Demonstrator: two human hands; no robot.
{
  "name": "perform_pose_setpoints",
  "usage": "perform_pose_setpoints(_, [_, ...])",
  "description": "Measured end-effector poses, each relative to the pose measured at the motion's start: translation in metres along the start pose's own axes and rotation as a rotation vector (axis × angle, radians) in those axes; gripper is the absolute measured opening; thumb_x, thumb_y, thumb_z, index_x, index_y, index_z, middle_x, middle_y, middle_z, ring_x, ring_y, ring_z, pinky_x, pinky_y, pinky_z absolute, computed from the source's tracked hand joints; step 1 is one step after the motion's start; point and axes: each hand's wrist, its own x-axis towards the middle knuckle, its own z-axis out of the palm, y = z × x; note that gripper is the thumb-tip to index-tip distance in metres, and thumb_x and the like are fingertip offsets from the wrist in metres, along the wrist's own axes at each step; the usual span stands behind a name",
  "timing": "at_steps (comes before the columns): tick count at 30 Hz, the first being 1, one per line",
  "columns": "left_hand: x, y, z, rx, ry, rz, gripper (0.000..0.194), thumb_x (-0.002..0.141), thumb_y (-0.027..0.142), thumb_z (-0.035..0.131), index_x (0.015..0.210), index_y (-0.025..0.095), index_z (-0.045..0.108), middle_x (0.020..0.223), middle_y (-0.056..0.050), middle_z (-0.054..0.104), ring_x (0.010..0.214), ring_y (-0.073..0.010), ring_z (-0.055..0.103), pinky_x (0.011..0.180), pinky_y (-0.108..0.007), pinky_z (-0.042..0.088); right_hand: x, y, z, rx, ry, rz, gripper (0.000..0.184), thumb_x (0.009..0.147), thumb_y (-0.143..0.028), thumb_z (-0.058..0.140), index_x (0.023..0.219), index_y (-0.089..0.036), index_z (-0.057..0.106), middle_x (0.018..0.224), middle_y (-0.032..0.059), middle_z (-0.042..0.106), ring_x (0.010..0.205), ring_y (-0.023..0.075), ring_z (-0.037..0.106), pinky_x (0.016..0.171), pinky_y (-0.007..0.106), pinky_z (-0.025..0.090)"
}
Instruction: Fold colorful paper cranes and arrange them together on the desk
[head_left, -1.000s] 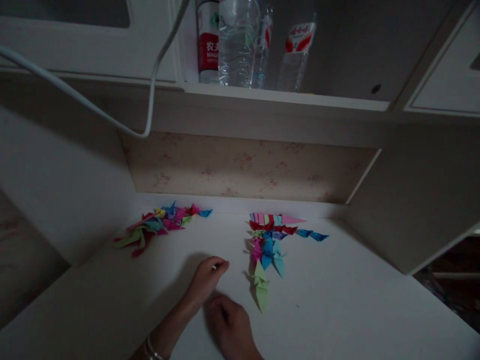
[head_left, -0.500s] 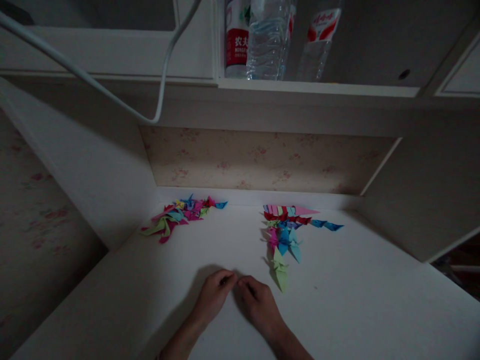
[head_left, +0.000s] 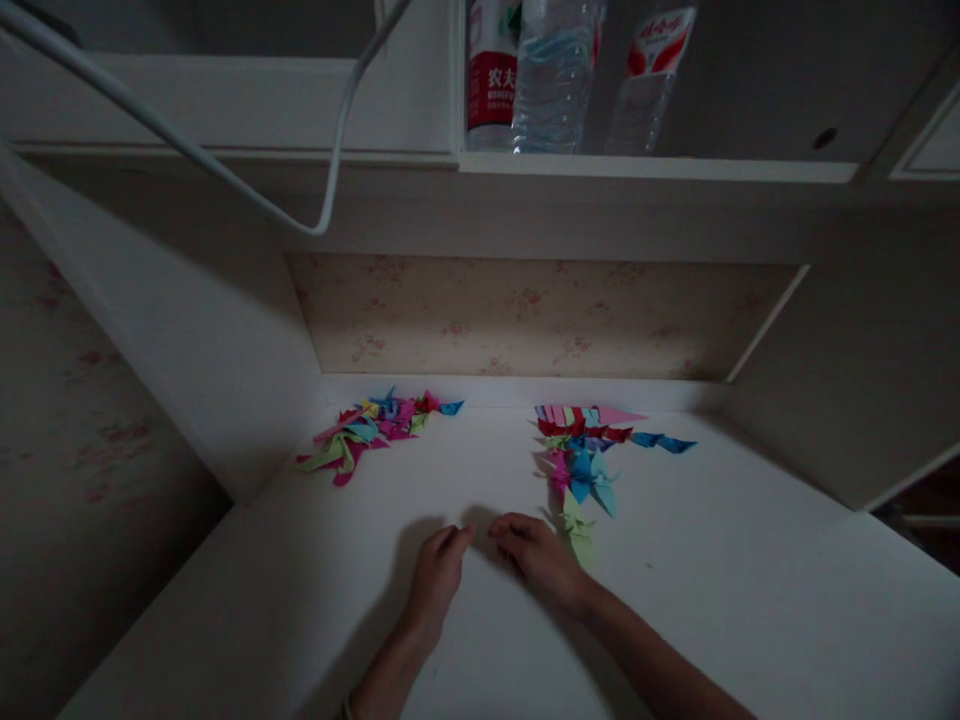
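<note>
My left hand (head_left: pixel 441 568) is closed above the white tabletop (head_left: pixel 420 480), thumb and fingers pressed together; anything in the pinch is too small or hidden to make out. A small gap to the right, my right hand (head_left: pixel 538 556) is curled with its fingertips pointing left, and what it may hold is hidden. Close beyond my right hand lies a light green paper crane (head_left: pixel 577 530). Behind it are blue (head_left: pixel 580 475), pale blue (head_left: pixel 602 484) and magenta paper cranes (head_left: pixel 559 470), with rows of red (head_left: pixel 585 431) and pink folded cranes (head_left: pixel 619 414) farther back.
A heap of mixed-colour folded paper cranes (head_left: pixel 375 425) lies at the back left. A shelf (head_left: pixel 652 170) overhead holds plastic bottles (head_left: pixel 555 90). A white cable or bent rod (head_left: pixel 225 175) hangs at upper left. Side panels (head_left: pixel 172 330) bound the desk.
My hands, nearly touching before, are now farther apart. The right hand has moved forward and right, near the green crane; the left has turned more upright. The view has shifted slightly.
</note>
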Motion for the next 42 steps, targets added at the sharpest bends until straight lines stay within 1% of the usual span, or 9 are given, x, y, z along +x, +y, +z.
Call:
perform_pose_setpoints(3, [0.005, -0.006, 0.0, -0.027, 0.007, -0.036, 0.037, 0.07, 0.042, 0.06, 0.052, 0.022, 0.034, 0.046, 0.011, 0.024, 0.042, -0.0064, 0.02, 0.043, -0.022, 0.018, 0.04, -0.026, -0.014, -0.362, -0.056, -0.153, 0.029, 0.089, -0.024, 0.037, 0.094, -0.016, 0.065, 0.078, 0.0006, 0.069, 0.061, 0.0104, 0.06, 0.055, 0.019, 0.044])
perform_pose_setpoints(8, [0.009, -0.006, -0.004, 0.038, 0.021, -0.028, 0.04, 0.071, 0.043, 0.057, 0.05, 0.023, 0.031, 0.047, 0.01, 0.022, 0.044, -0.0077, 0.021, 0.044, -0.024, 0.018, 0.123, -0.057, -0.008, -0.616, -0.063, -0.212, 0.022, 0.089, -0.022, 0.049, 0.097, -0.017, 0.067, 0.102, 0.0058, 0.067, 0.092, 0.0175, 0.062, 0.082, 0.028, 0.046])
perform_pose_setpoints(12, [0.01, -0.001, -0.009, 0.113, 0.076, 0.042, 0.037, 0.073, 0.041, 0.055, 0.049, 0.022, 0.035, 0.049, 0.008, 0.027, 0.049, -0.0098, 0.028, 0.049, -0.025, 0.023, 0.174, -0.063, 0.013, -0.824, -0.09, -0.211, 0.026, 0.091, -0.028, 0.054, 0.114, -0.016, 0.058, 0.12, 0.0087, 0.058, 0.099, 0.0208, 0.06, 0.084, 0.04, 0.05])
perform_pose_setpoints(16, [0.012, 0.002, -0.011, 0.106, 0.055, 0.028, 0.033, 0.072, 0.042, 0.054, 0.05, 0.021, 0.042, 0.051, 0.006, 0.034, 0.053, -0.0124, 0.035, 0.053, -0.025, 0.029, 0.203, -0.067, 0.026, -0.99, -0.155, -0.235, 0.032, 0.09, -0.03, 0.057, 0.119, -0.017, 0.054, 0.121, 0.0082, 0.056, 0.1, 0.0217, 0.059, 0.083, 0.042, 0.052])
perform_pose_setpoints(20, [0.015, 0.007, -0.014, 0.059, 0.057, -0.019, 0.029, 0.071, 0.043, 0.053, 0.054, 0.02, 0.05, 0.055, 0.003, 0.045, 0.059, -0.0158, 0.043, 0.058, -0.026, 0.035, 0.218, -0.069, 0.033, -1.091, -0.177, -0.268, 0.034, 0.091, -0.029, 0.056, 0.122, -0.017, 0.052, 0.122, 0.0084, 0.055, 0.101, 0.0219, 0.059, 0.083, 0.042, 0.052])
perform_pose_setpoints(25, [0.016, 0.008, -0.016, 0.065, 0.06, -0.008, 0.027, 0.073, 0.04, 0.05, 0.054, 0.021, 0.048, 0.056, 0.002, 0.049, 0.063, -0.0176, 0.048, 0.061, -0.027, 0.037, 0.225, -0.067, 0.038, -1.158, -0.184, -0.304, 0.035, 0.091, -0.028, 0.055, 0.124, -0.018, 0.05, 0.121, 0.0084, 0.056, 0.098, 0.0211, 0.06, 0.081, 0.041, 0.053])
perform_pose_setpoints(30, [0.015, 0.006, -0.015, 0.115, 0.056, 0.012, 0.03, 0.077, 0.041, 0.05, 0.056, 0.02, 0.05, 0.055, 0.003, 0.046, 0.059, -0.0155, 0.044, 0.059, -0.026, 0.035, 0.225, -0.063, 0.041, -1.186, -0.198, -0.323, 0.034, 0.092, -0.027, 0.055, 0.124, -0.018, 0.051, 0.123, 0.0085, 0.055, 0.098, 0.0212, 0.06, 0.081, 0.041, 0.053])
perform_pose_setpoints(36, [0.015, 0.008, -0.014, 0.093, 0.057, 0.004, 0.032, 0.079, 0.042, 0.048, 0.056, 0.021, 0.044, 0.054, 0.005, 0.037, 0.056, -0.0133, 0.038, 0.055, -0.025, 0.031, 0.225, -0.064, 0.042, -1.194, -0.219, -0.331, 0.04, 0.092, -0.028, 0.053, 0.13, -0.02, 0.046, 0.13, 0.0094, 0.051, 0.102, 0.0227, 0.059, 0.084, 0.044, 0.052])
perform_pose_setpoints(42, [0.014, 0.007, -0.013, 0.106, 0.017, -0.002, 0.034, 0.081, 0.043, 0.046, 0.055, 0.022, 0.04, 0.054, 0.006, 0.032, 0.054, -0.0122, 0.033, 0.052, -0.025, 0.026, 0.226, -0.068, 0.043, -1.185, -0.182, -0.28, 0.038, 0.094, -0.028, 0.051, 0.131, -0.019, 0.045, 0.124, 0.0095, 0.055, 0.1, 0.0226, 0.061, 0.083, 0.044, 0.052])
